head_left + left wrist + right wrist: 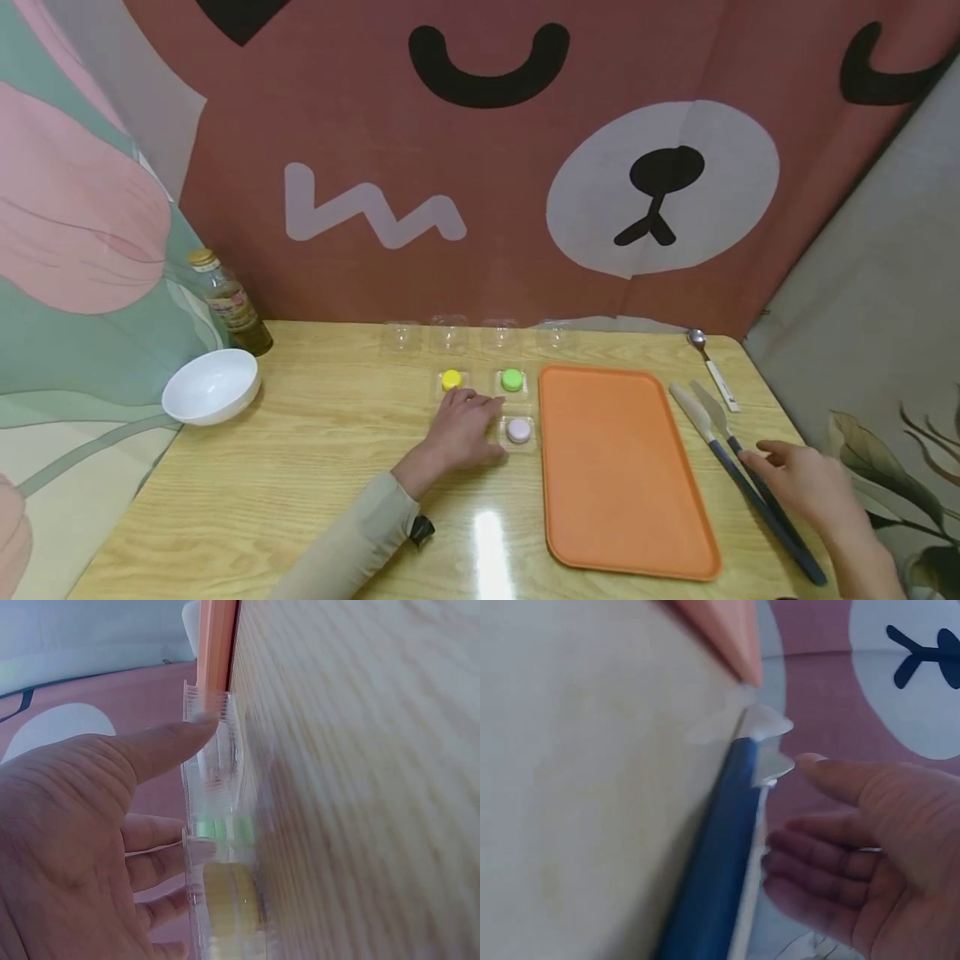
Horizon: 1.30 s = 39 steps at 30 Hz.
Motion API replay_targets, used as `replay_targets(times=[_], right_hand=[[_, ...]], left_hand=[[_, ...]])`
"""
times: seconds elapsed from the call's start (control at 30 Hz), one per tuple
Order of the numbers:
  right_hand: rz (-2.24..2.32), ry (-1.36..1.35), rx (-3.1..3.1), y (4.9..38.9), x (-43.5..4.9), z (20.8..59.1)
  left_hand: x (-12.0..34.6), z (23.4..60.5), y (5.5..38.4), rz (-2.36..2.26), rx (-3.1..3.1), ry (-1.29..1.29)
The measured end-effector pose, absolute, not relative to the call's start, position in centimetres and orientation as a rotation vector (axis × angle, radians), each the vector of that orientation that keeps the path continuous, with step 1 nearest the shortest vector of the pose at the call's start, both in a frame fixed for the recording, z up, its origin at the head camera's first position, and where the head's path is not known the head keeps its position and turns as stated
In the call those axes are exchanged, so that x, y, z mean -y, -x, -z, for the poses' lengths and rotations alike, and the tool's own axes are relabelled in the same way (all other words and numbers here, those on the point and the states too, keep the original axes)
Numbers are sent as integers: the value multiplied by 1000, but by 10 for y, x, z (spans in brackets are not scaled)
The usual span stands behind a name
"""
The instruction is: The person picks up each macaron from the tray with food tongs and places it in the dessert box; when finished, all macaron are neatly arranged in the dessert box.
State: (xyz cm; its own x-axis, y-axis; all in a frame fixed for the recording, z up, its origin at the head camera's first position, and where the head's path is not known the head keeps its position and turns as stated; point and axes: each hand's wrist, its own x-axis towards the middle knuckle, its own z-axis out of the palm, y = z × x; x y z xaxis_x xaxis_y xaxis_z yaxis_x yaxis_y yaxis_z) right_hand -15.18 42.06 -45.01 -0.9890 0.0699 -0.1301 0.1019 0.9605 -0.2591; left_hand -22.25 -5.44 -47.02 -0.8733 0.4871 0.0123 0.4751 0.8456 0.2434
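To your left, a white bowl (210,383) sits at the worktop (315,400)'s edge, just beside a yellow-capped bottle (234,310). A white-handled spoon (720,383) lies near your far right corner; a reddish-brown bear-face backdrop (495,158) rises before you.

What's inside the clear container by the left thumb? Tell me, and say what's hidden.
Inside the clear container sits one round, pale lilac piece, its top showing in the head view. Its underside, and whatever lies directly beneath it, are covered and cannot be seen.
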Motion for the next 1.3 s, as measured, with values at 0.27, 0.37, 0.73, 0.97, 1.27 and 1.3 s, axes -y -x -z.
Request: replay_targets(times=[0.27, 0.37, 0.73, 0.97, 1.27, 1.3], right_hand=[[647, 31, -3125, 189, -382, 429], [730, 106, -3096, 210, -362, 426], [1189, 7, -2747, 292, -310, 429], [1358, -88, -2602, 322, -286, 435], [1405, -214, -2523, 350, -263, 459], [1427, -223, -2506, 351, -260, 461]], left_hand=[[55, 469, 221, -358, -2965, -764], [54, 470, 221, -362, -2956, -752], [53, 473, 223, -375, -3003, -768], [53, 472, 224, -384, -3014, -769], [51, 472, 224, -382, -2999, -733], [51, 472, 224, -379, -3000, -732]])
